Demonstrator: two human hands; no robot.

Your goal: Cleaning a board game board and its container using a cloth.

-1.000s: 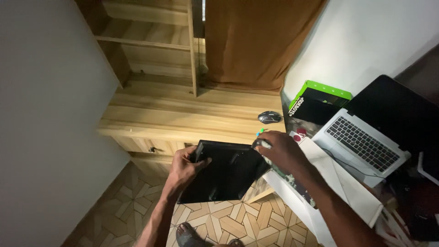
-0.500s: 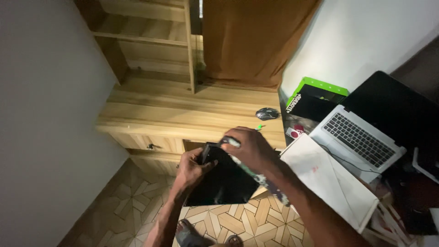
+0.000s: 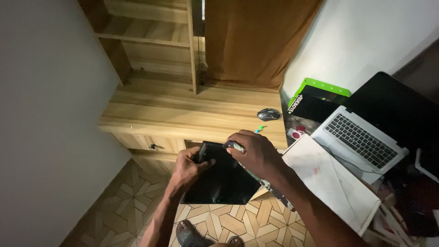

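Observation:
My left hand [image 3: 188,165] grips the top left corner of a flat black panel [image 3: 222,183], thumb on its face, holding it tilted above the patterned floor. My right hand [image 3: 253,153] presses a bunched patterned cloth [image 3: 235,147] against the panel's upper edge. The cloth trails down under my right forearm, where more of it [image 3: 274,193] shows. Both hands hover in front of the wooden desk [image 3: 183,114].
A computer mouse [image 3: 268,114] lies on the desk. To the right are a green and black box [image 3: 319,98], an open silver laptop [image 3: 361,142] and a white board-like sheet [image 3: 334,180]. Wooden shelves [image 3: 151,41] and a brown curtain [image 3: 256,41] stand behind. My foot [image 3: 187,233] rests on the floor.
My right hand with the cloth swept from the panel's right corner leftward across its top, then back slightly right. The left hand kept its grip on the panel.

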